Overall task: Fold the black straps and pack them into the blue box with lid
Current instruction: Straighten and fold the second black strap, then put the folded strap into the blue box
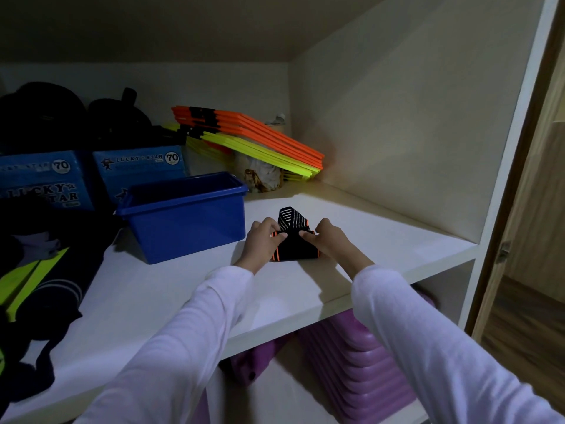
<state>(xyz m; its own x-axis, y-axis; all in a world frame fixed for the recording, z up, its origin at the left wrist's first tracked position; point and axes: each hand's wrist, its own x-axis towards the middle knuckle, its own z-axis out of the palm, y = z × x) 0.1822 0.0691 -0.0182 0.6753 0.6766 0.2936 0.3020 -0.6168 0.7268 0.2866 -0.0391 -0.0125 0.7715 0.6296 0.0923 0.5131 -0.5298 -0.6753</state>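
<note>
Folding is underway: left hand (263, 240) and right hand (325, 237) both pinch the strap (293, 240) on the shelf (382, 234); next, lift it into the box (186, 215).

Both arms, in pale sleeves, reach forward over the shelf's front edge, wrists close together. The left hand (260, 243) and right hand (328, 240) face each other, fingers curled inward, each pinching the same folded bundle between them.
</note>
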